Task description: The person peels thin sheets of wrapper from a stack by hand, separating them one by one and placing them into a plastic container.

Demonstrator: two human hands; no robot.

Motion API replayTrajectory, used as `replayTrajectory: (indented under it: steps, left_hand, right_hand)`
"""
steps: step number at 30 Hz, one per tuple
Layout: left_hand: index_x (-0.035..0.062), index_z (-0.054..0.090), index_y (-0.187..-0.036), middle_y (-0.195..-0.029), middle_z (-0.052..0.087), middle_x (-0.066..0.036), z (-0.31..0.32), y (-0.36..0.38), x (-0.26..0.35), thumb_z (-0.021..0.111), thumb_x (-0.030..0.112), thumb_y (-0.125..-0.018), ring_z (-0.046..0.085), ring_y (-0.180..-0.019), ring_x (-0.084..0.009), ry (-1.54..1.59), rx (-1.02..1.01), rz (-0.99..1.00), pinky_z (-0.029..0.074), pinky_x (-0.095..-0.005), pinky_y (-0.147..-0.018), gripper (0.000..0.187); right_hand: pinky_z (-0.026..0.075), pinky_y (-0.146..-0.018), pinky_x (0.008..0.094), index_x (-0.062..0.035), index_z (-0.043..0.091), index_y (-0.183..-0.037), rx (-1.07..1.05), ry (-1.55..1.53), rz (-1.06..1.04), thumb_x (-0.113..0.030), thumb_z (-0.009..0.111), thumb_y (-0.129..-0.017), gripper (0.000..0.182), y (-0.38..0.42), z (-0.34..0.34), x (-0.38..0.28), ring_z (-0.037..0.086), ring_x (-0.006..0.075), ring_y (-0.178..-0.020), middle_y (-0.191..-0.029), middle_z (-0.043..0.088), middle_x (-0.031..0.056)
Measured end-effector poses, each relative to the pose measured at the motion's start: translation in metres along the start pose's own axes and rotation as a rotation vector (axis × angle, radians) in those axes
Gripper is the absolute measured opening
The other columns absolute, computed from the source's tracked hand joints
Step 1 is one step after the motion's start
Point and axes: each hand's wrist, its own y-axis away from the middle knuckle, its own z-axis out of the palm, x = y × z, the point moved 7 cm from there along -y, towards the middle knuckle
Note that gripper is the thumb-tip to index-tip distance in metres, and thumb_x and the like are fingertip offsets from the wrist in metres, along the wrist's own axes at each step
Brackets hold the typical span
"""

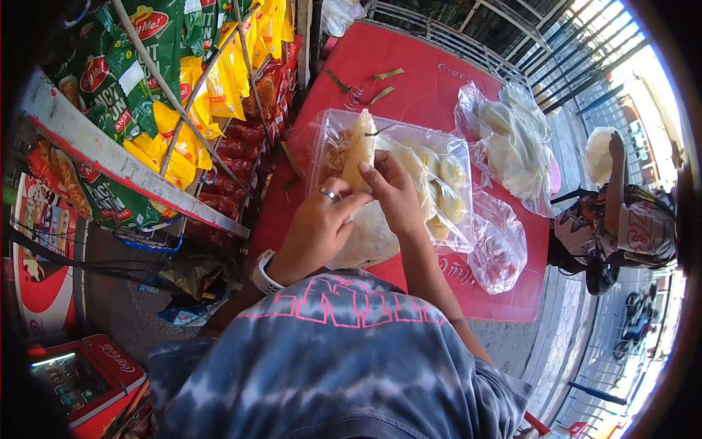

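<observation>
Slender, pale roll point(358, 157) between bare fingers point(389, 174) over clear plastic container point(420, 128)

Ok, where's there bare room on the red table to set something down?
Mainly the red table beyond the clear tray, between the leaf strips and large bag. A smaller patch lies between the right forearm, smaller bag and near edge. It's crowded over the tray, where the left hand and right hand hold a pale roll.
</observation>
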Motion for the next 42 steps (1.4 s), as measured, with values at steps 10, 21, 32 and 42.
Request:
replayTrajectory:
  steps: [10,21,32,42]
  left_hand:
    - [0.0016,0.046,-0.105,-0.075,0.049,-0.008,0.007,-0.01,-0.033,0.062,0.023,-0.076,0.05,-0.06,-0.0167,0.46,-0.031,-0.309,0.042,-0.0276,-0.055,0.039]
    - [0.0003,0.052,-0.077,-0.067,0.054,-0.007,0.034,-0.039,-0.061,0.062,0.027,-0.076,0.053,-0.061,-0.0149,0.476,-0.022,-0.368,0.042,-0.0275,-0.056,0.028]
    - [0.0013,0.047,-0.099,-0.078,0.053,-0.007,0.037,-0.04,-0.027,0.064,0.025,-0.075,0.052,-0.067,-0.0144,0.414,-0.103,-0.221,0.042,-0.0264,-0.059,0.038]
    - [-0.0003,0.05,-0.099,-0.083,0.057,-0.013,-0.004,-0.041,-0.014,0.07,0.032,-0.066,0.058,-0.068,-0.0227,0.216,-0.214,-0.161,0.045,-0.0307,-0.061,0.05]
  right_hand:
    - [0.046,-0.057,0.0198,-0.0066,0.051,-0.087,-0.025,-0.628,0.166,-0.014,0.051,-0.084,0.008,0.018,-0.014,0.032,0.054,0.0077,-0.063,-0.075,0.054,-0.0003]
    - [0.046,-0.06,0.0221,-0.0057,0.049,-0.091,0.013,-0.293,0.109,-0.017,0.049,-0.086,0.013,0.031,-0.018,0.03,0.054,0.009,-0.069,-0.08,0.052,0.0015]
    - [0.042,-0.07,0.0217,-0.0016,0.049,-0.101,0.221,-0.487,0.069,-0.021,0.05,-0.084,0.026,0.006,-0.036,0.006,0.052,0.0102,-0.079,-0.091,0.054,0.0043]
    - [0.043,-0.065,0.0222,0.0006,0.049,-0.101,-0.065,-0.034,0.055,-0.012,0.054,-0.083,0.023,0.029,-0.006,-0.018,0.052,0.0079,-0.077,-0.086,0.056,0.0028]
